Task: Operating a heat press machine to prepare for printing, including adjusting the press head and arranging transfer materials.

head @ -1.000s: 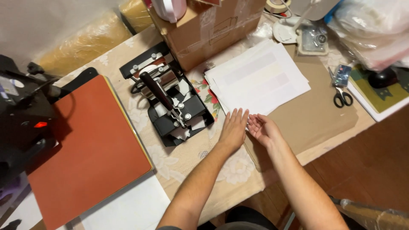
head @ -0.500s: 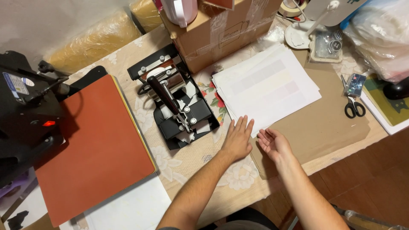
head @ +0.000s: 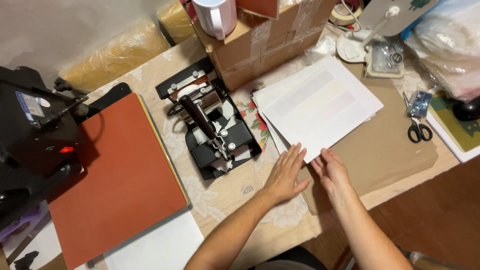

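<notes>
- Left hand [head: 287, 172]: laid flat, palm down, fingers spread; grip open, nothing held. Fingertips are set on the near corner of the paper stack [head: 320, 105].
- Right hand [head: 331, 171]: also open and empty, fingers extended, placed just beside the left, at the near edge of the stack and over the brown sheet [head: 385, 150].
- Paper stack: white sheets, slightly fanned, laid at an angle on the brown sheet, mid-tabletop, with faint pale bands seen on the top sheet.
- Black press [head: 210, 125] with a dark handle is seen just left of the stack, white paper scraps scattered on it.
- Orange pad [head: 120, 180] lies far left, beside a black machine [head: 35, 145].
- Cardboard box [head: 260, 40] stands behind the stack, a white mug [head: 215, 16] on top.
- Scissors [head: 417, 127] lie on the right, well apart from both hands.
- Tabletop [head: 225, 192] is covered by a floral cloth.
</notes>
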